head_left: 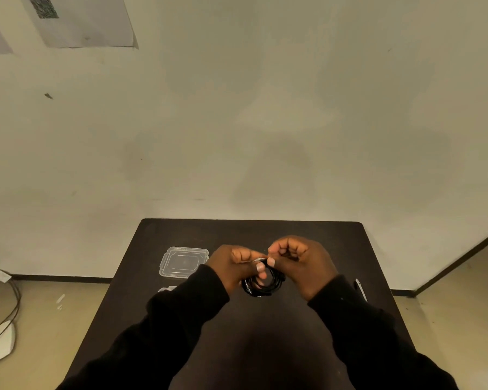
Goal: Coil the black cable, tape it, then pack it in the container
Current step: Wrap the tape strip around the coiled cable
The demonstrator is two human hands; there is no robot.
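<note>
A black cable [262,287] wound into a small coil hangs between both hands above the middle of the dark table [265,347]. My left hand [231,267] pinches the top of the coil from the left. My right hand [299,263] pinches it from the right, thumbs almost touching. A thin pale strip, apparently tape [258,260], shows between the fingertips at the coil's top. The clear plastic container [183,261] rests on the table to the left of my left hand.
A second clear piece [166,289] peeks out beside my left sleeve, mostly hidden. A white pen-like object [360,289] lies on the table by my right sleeve. The wall stands behind the table's far edge. Cables and a white object lie on the floor at left.
</note>
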